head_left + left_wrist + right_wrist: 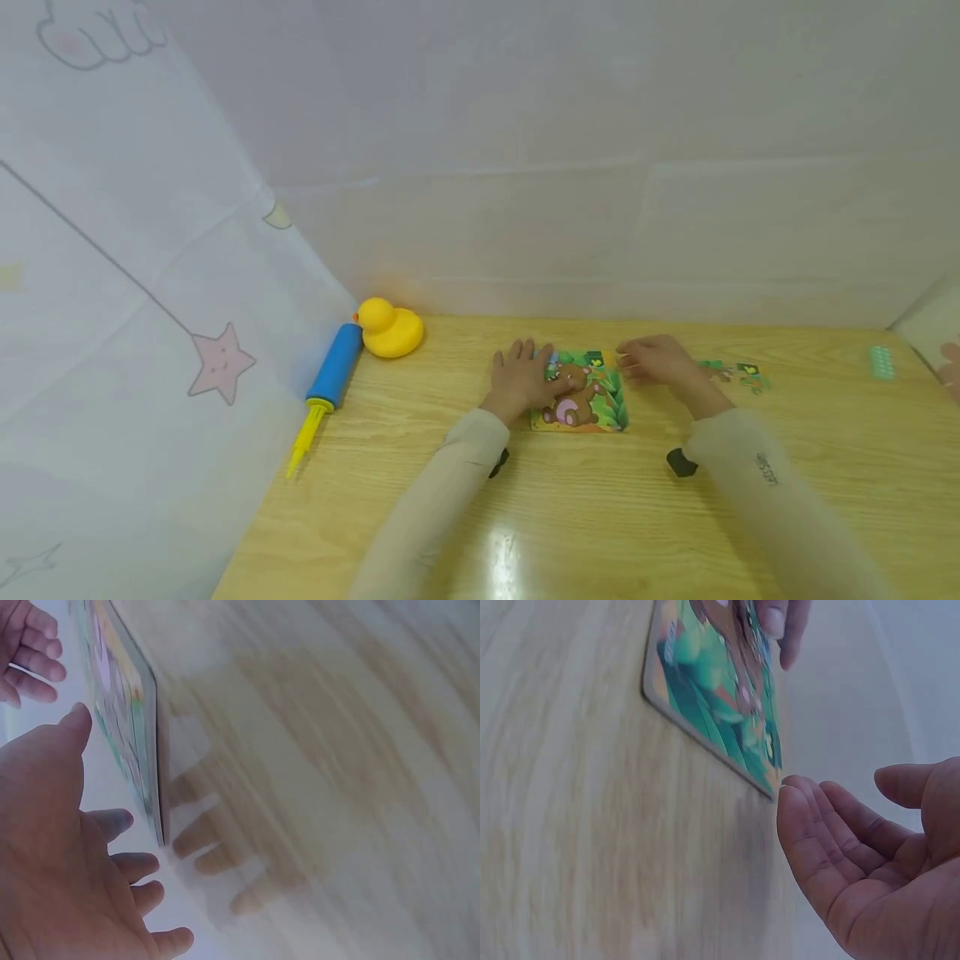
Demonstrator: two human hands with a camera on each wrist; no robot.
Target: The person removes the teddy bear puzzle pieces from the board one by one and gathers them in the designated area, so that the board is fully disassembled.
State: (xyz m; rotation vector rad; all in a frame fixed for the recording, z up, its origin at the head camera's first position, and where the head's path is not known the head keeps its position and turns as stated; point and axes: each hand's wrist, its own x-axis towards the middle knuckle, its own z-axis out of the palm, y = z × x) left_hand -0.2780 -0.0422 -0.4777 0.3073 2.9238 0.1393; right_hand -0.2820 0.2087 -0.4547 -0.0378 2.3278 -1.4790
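On the wooden table point(465, 533), one bear puzzle point(581, 393), left hand point(522, 379) flat, right hand point(660, 362) grip relaxed.

The table point(600, 517) is glossy pale wood grain; on it, the printed puzzle board point(581, 392) looks like smooth card, the duck point(388, 327) shiny rubber.

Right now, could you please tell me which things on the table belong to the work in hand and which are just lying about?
In use: square bear jigsaw board, left hand resting on it, right hand at its far corner, loose green puzzle pieces.

Lying about: yellow rubber duck, blue-and-yellow hand pump, small mint-green item.
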